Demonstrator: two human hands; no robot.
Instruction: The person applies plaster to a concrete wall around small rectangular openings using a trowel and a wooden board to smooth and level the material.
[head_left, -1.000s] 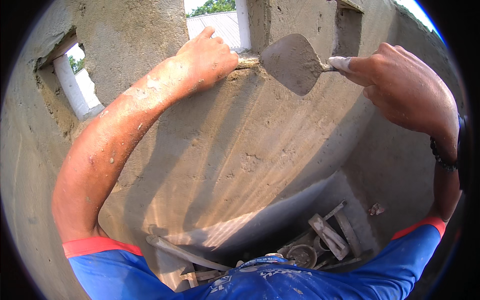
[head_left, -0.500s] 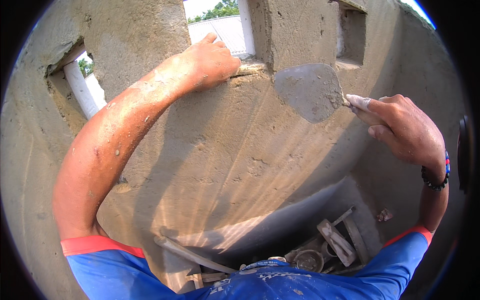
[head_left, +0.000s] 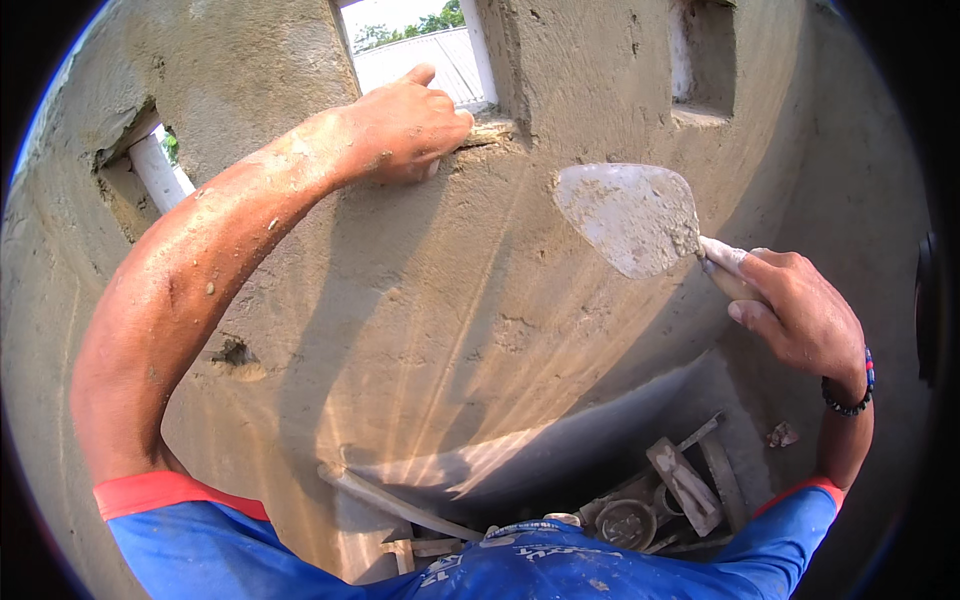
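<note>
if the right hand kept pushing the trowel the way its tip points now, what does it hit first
Most likely the plastered wall. The right hand holds the trowel with its blade aimed up and left, close over the wet plaster below the window opening. Depth is unclear, so the blade may already be touching.

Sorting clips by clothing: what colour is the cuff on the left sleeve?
Red cuff on a blue sleeve; head view.
</note>
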